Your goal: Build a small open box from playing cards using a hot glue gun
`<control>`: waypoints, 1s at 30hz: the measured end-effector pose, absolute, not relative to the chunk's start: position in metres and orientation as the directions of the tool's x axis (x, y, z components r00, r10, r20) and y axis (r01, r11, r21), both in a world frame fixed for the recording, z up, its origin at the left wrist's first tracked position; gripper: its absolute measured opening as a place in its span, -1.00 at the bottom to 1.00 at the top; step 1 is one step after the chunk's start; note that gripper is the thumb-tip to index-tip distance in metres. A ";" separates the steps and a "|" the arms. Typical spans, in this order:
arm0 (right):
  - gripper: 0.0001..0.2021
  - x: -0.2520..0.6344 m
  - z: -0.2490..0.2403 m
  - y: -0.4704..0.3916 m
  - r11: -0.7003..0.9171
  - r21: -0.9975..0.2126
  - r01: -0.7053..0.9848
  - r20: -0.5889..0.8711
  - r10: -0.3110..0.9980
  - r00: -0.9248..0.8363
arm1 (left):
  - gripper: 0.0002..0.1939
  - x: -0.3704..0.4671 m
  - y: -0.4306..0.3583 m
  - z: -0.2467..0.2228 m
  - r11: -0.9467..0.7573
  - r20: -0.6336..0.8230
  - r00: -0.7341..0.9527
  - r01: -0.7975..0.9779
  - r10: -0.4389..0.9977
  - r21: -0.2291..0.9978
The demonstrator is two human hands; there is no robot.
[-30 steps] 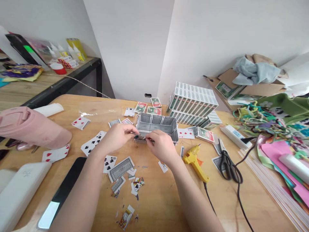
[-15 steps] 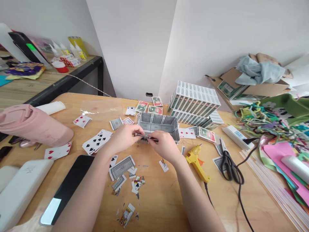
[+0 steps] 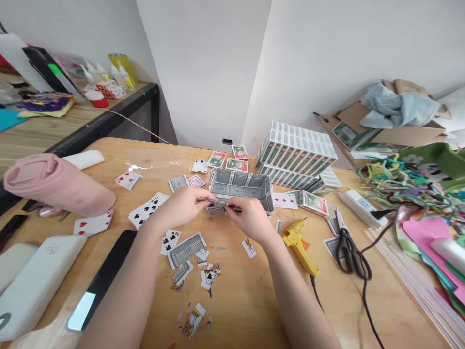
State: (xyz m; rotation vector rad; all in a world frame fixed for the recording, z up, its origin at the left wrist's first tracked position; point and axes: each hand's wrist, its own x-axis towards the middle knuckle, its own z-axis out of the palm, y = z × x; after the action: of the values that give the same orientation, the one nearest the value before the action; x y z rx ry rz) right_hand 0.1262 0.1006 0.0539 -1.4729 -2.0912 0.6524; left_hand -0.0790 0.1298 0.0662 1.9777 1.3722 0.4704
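Note:
An open box made of grey-backed playing cards [image 3: 240, 182] stands at the middle of the wooden table. At its near left edge, my left hand [image 3: 194, 201] pinches a small piece of card between thumb and fingers. My right hand [image 3: 244, 213] is closed at the near wall, just right of the left one, with its fingertips on the same small piece. The hands partly cover that wall. Cut card pieces [image 3: 187, 249] lie on the table nearer to me, and a yellow glue gun [image 3: 301, 245] rests right of my right forearm.
Stacked card boxes [image 3: 300, 148] stand behind on the right. Black scissors [image 3: 349, 252], a power strip [image 3: 362, 207] and a cable lie at the right. On the left are a pink tumbler [image 3: 60, 184], a phone [image 3: 105, 276] and a white case [image 3: 41, 286].
The view has shifted slightly, so most things appear a little farther right. The small card piece between my hands now sits flatter, against the box's near edge.

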 end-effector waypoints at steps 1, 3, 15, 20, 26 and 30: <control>-0.85 0.126 0.054 0.101 0.306 -0.630 0.714 0.127 0.947 -0.293 | -0.74 -0.079 0.130 0.065 -0.217 -0.083 0.381 0.676 0.921 0.704; -0.85 0.125 0.054 0.100 0.318 -0.621 0.716 0.138 0.944 -0.299 | -0.73 -0.078 0.131 0.063 -0.221 -0.080 0.384 0.676 0.920 0.702; -0.88 0.129 0.051 0.101 0.361 -0.628 0.690 0.158 0.926 -0.342 | -0.73 -0.075 0.132 0.065 -0.221 -0.108 0.401 0.687 0.910 0.692; -0.85 0.129 0.051 0.102 0.384 -0.597 0.704 0.150 0.916 -0.372 | -0.72 -0.076 0.132 0.065 -0.227 -0.117 0.411 0.694 0.904 0.683; -0.84 0.127 0.050 0.103 0.387 -0.536 0.750 0.136 0.916 -0.376 | -0.70 -0.068 0.125 0.068 -0.282 -0.091 0.436 0.714 0.896 0.641; -0.81 0.127 0.057 0.101 0.352 -0.457 0.817 0.063 0.929 -0.365 | -0.70 -0.057 0.121 0.072 -0.338 -0.052 0.467 0.707 0.883 0.621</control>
State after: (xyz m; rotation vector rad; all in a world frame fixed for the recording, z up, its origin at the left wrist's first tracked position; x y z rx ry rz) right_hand 0.1269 0.1007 0.0571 -1.5470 -2.3083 0.5073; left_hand -0.0569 0.1209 0.0718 2.1404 1.3159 0.3964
